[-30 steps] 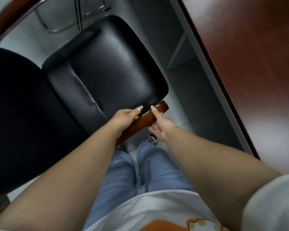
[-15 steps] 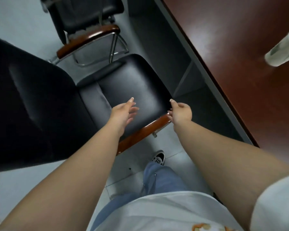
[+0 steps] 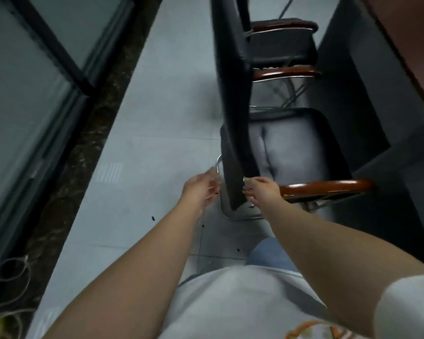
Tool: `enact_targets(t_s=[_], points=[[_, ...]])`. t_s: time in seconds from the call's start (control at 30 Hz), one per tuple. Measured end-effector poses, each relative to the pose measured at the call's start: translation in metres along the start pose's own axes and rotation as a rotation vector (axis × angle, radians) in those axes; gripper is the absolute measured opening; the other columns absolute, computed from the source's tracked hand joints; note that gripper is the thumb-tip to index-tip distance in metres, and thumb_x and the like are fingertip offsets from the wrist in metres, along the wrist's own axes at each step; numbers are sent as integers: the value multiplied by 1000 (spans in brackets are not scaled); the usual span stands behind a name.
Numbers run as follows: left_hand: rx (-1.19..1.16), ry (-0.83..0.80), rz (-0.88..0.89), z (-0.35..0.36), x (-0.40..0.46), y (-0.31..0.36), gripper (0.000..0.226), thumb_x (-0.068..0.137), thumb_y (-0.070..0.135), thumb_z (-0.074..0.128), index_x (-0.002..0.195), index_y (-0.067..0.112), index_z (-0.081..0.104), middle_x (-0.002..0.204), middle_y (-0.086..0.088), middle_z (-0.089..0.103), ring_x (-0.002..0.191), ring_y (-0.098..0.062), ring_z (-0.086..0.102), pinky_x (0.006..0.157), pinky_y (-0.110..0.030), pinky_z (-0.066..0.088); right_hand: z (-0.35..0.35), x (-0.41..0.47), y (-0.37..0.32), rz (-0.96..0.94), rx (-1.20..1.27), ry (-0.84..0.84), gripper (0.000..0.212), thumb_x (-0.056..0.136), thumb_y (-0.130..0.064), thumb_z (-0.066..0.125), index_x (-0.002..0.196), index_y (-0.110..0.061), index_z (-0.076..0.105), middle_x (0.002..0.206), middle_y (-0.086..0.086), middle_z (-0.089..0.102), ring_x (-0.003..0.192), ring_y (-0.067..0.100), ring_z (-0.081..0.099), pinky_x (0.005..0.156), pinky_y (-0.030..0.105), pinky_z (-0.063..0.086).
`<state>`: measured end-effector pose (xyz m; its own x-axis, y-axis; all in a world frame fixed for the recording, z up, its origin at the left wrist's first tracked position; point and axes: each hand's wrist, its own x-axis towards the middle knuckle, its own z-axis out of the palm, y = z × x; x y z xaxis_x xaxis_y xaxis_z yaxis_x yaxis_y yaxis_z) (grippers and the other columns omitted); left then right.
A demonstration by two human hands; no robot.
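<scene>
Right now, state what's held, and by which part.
The near chair: right hand grips the near edge of its backrest; left hand at the chrome frame tube, hold unclear.

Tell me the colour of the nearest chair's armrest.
Glossy reddish-brown; the armrest shows best in the head view.

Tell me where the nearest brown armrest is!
In the head view the nearest brown armrest lies right of centre, along the near side of the black seat, right beside the right hand.
</scene>
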<state>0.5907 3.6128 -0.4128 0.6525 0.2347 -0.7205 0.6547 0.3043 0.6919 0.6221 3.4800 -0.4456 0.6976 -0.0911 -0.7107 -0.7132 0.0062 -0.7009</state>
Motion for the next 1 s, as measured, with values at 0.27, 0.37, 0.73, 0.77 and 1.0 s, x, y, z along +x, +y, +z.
enact_targets(t_s=[0.27, 0.37, 0.73, 0.77, 1.0], points=[[-349, 262, 118, -135, -17, 25, 20, 94, 33, 52, 87, 17, 63, 82, 0, 65, 75, -12, 60, 72, -24, 48, 134, -47, -13, -99, -216, -275, 21, 89, -19, 62, 103, -4, 58, 87, 6, 62, 80, 15, 62, 66, 21, 51], [-380, 321, 170, -161, -18, 38, 20, 94, 34, 52, 90, 18, 64, 85, 1, 66, 79, -11, 62, 77, -25, 50, 173, -60, -27, -164, -207, -359, 26, 90, -23, 61, 108, -4, 57, 89, 6, 62, 85, 18, 61, 81, 28, 52], [-362, 406, 311, -211, 39, 129, 13, 92, 30, 55, 88, 22, 64, 87, 3, 68, 89, -11, 64, 83, -26, 51, 292, -38, -89, -184, -38, -452, 32, 89, -33, 62, 106, -6, 61, 77, 3, 61, 68, 13, 60, 68, 20, 52], [-347, 399, 320, -210, 53, 144, 13, 92, 30, 55, 88, 22, 64, 87, 3, 68, 89, -11, 64, 83, -26, 50, 300, -26, -101, -197, -27, -430, 33, 89, -34, 61, 106, -6, 60, 77, 3, 61, 68, 12, 59, 67, 20, 51], [-263, 267, 338, -188, 151, 268, 16, 92, 32, 55, 86, 21, 65, 84, 3, 67, 86, -11, 64, 78, -25, 49, 346, 61, -214, -281, 77, -257, 37, 89, -37, 60, 106, -5, 61, 79, 1, 60, 69, 11, 57, 61, 18, 48]])
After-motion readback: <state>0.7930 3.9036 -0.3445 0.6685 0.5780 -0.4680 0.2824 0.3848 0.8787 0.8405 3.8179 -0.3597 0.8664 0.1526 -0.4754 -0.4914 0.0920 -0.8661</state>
